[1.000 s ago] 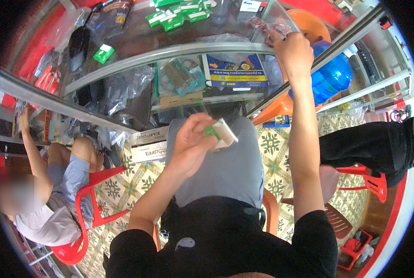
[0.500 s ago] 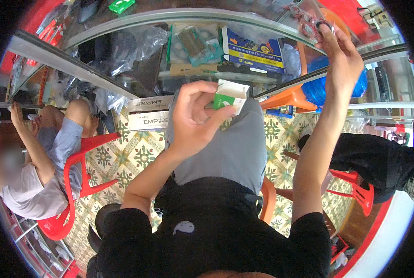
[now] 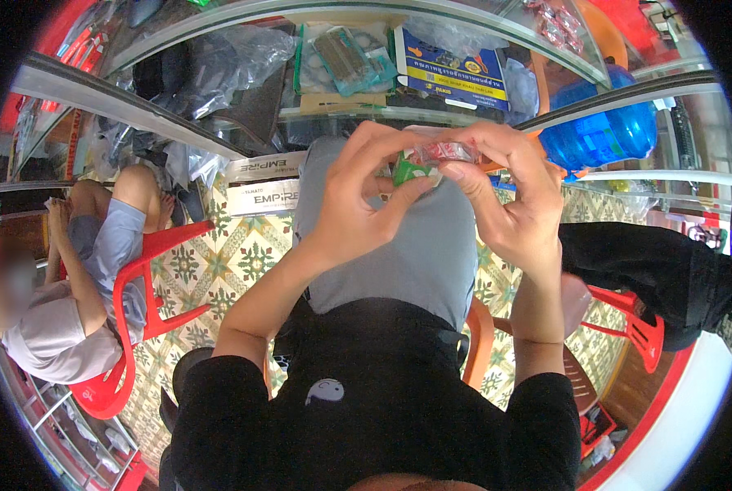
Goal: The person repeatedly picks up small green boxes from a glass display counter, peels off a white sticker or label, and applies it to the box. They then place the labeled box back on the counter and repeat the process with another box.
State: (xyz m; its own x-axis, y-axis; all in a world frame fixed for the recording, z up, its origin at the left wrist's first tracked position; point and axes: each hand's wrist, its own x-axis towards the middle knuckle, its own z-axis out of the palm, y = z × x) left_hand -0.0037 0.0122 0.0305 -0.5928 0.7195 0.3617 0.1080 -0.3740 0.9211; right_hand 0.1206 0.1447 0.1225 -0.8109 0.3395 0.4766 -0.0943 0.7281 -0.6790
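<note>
My left hand [image 3: 366,200] and my right hand [image 3: 509,196] meet in front of my chest, above my grey-trousered knee [image 3: 407,245]. The left thumb and fingers pinch a small green-and-white packet [image 3: 409,170]. The right fingers hold a small clear plastic bag with red contents [image 3: 448,151], pressed against that green packet. Both hands touch at the fingertips. Behind them stands a glass display counter [image 3: 219,135].
The counter shelves hold plastic-wrapped parts, a blue-and-yellow box [image 3: 452,69] and teal gasket packs [image 3: 345,53]. A blue water jug [image 3: 599,135] sits at the right. A person sits on a red plastic chair [image 3: 133,286] at the left. Another person's dark-trousered leg [image 3: 652,266] is at the right. Patterned tile floor below.
My right hand came down from the counter top with the small clear bag and joined my left hand. The view tilted down and the green packet stayed in my left hand.
</note>
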